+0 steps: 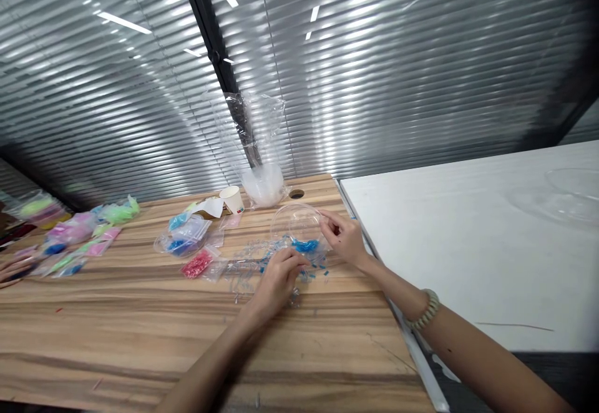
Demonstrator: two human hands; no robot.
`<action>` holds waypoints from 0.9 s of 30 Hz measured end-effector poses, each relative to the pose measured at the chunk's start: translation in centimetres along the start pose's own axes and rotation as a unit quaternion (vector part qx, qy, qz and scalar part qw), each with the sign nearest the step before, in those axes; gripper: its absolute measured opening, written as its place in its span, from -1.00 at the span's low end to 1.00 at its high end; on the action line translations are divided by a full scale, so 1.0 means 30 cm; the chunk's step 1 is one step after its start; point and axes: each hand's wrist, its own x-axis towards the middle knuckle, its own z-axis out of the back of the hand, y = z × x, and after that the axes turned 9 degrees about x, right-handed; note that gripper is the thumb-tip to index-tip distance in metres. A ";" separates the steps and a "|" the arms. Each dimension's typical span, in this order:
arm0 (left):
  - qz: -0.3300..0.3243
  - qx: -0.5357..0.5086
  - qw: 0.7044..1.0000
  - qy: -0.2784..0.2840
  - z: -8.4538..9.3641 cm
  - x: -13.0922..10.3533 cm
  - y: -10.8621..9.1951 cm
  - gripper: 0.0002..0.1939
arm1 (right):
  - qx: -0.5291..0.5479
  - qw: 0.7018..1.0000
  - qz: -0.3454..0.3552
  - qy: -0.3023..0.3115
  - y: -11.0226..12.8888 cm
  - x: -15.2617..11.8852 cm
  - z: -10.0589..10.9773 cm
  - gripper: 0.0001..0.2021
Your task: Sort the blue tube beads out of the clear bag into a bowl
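Note:
My right hand point(345, 239) pinches the rim of a clear round plastic bowl point(291, 213), which stands tilted on the wooden table. Small blue pieces point(306, 246) lie gathered in its lower part. Just in front of the bowl is my left hand point(283, 274), fingers bent and pressed together; anything between them is too small to make out. Loose clear and blue bits point(248, 263) are scattered on the wood around and under this hand. To its left lies a small clear bag of red pieces point(196, 264).
A white paper cup point(233, 199) and a plastic bag with white contents point(264, 183) stand at the back. Left of them are a clear container with blue contents point(182, 241) and several colourful bags point(75, 229). Another person's hand point(19, 269) shows at the far left. A white table point(468, 244) adjoins on the right.

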 end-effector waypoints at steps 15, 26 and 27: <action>0.011 -0.003 1.000 0.002 0.002 -0.003 -0.005 -0.78 | -0.004 1.000 0.014 0.006 0.010 0.001 0.006 -0.72; 0.004 0.011 1.000 0.018 -0.003 -0.005 -0.008 -0.79 | 0.005 1.000 0.008 0.009 0.011 0.001 0.001 -0.72; 0.004 0.013 1.000 0.022 -0.003 -0.005 -0.007 -0.79 | 0.006 1.000 0.009 0.010 0.011 0.000 0.001 -0.72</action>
